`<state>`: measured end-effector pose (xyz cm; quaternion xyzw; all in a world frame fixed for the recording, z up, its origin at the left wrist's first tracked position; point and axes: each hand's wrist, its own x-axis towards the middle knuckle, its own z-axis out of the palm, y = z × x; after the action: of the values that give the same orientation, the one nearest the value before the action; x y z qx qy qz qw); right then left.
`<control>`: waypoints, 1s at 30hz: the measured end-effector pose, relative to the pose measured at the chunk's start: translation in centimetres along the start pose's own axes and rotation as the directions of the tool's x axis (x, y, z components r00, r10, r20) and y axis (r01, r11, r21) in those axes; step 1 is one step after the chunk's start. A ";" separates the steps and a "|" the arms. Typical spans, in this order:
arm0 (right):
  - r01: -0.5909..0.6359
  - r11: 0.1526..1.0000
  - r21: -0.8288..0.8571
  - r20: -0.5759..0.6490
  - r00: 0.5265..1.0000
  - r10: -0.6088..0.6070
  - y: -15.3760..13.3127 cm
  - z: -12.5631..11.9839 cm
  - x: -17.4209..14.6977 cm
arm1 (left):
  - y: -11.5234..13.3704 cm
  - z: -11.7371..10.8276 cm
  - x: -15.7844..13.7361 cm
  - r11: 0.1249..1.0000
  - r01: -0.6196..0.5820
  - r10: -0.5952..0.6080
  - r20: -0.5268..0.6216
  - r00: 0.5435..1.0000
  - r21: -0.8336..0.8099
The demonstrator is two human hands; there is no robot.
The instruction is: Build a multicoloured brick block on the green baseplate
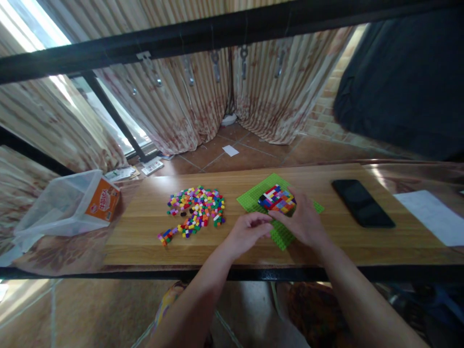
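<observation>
A green studded baseplate [250, 197] lies at an angle on the wooden board. On it sits a compact block of multicoloured toy bricks [277, 197]. My right hand [303, 220] reaches over the plate's right part, its thumb along the near edge of the brick block and its fingers round the right side. My left hand [250, 233] is beside it at the plate's near left edge, fingers curled together. Whatever those fingers hold, if anything, is hidden. To the left spreads a pile of small loose toy bricks [199, 208] in many colours.
A black phone [362, 203] lies on the board [141, 217] to the right, with white paper [429, 215] beyond it. A clear plastic tub [60, 205] with an orange label stands at the left. A dark metal bar [253, 274] runs along the near edge.
</observation>
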<state>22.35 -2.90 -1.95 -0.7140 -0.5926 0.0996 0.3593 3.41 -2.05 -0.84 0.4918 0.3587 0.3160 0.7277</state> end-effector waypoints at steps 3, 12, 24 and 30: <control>0.014 0.998 -0.059 0.051 0.999 -0.011 -0.5 0.7 0.2 | 0.6 -1.1 0.7 0.999 -0.044 0.049 -0.184 0.982 0.031; 0.287 0.940 0.185 0.341 0.878 -0.336 0.7 -1.4 -0.5 | 0.9 -3.0 1.3 0.900 -0.305 0.408 -0.355 0.841 0.312; 0.296 0.892 0.342 0.396 0.815 -0.422 -2.9 1.6 -1.1 | -0.1 -1.1 0.8 0.525 -0.290 0.614 -0.120 0.780 0.800; 0.297 0.883 0.363 0.360 0.829 -0.427 -3.9 2.3 -1.3 | -0.5 -1.7 1.5 0.577 -0.235 0.561 -0.170 0.810 0.782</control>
<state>17.68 -3.01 -1.50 -0.4863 -0.7614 0.2699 0.3330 2.92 -0.15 -2.09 0.7325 0.4713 0.3987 0.2870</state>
